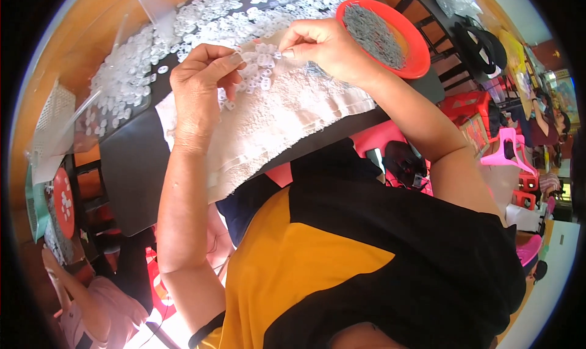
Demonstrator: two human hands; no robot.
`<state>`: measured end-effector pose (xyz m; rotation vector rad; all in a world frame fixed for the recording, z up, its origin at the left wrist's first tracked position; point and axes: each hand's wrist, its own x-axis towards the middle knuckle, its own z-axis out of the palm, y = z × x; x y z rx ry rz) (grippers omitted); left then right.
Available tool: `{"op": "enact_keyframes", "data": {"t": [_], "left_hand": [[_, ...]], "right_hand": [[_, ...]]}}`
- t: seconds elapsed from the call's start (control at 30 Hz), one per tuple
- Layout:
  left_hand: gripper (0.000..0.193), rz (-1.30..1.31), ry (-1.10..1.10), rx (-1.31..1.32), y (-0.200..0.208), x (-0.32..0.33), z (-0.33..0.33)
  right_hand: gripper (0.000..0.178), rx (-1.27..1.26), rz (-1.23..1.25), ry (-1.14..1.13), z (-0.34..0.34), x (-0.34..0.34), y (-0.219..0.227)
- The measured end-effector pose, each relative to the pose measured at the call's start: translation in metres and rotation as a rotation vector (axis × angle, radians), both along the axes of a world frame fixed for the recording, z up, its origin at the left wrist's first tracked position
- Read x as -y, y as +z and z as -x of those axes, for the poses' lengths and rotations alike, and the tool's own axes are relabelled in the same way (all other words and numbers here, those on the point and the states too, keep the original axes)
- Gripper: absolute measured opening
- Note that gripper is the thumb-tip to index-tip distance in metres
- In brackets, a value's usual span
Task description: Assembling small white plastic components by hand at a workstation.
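— Pinching one small white ring (282, 54) between thumb and fingertip, the right hand (323, 47) holds it just above the little heap of rings (259, 68) on the pale towel (274, 117), probably so the piece can be looked at closely

— And the left hand (201, 80)?

— Curled, fingertips resting in that heap; whether it actually grips a ring I cannot tell. The towel likely keeps the rings from sliding about

— The rest?

— A big spread of rings (201, 25) lies on the far side of the dark table (131, 166), and a red tray (408, 50) of grey bits sits far right, within reach
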<state>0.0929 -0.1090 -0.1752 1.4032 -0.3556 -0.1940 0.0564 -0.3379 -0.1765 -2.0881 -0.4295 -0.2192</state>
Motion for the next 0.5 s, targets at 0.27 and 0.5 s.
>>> {"op": "enact_keyframes", "data": {"t": [0.27,0.5], "left_hand": [[0.013,0.144,-0.058,-0.145,0.016,-0.002,0.002],[0.009,0.248,-0.051,-0.237,0.039,0.010,0.006]], "right_hand": [[0.010,-0.155,-0.514,0.093,-0.016,-0.044,0.035],[0.009,-0.068,-0.486,0.048,-0.020,-0.051,0.047]]}}
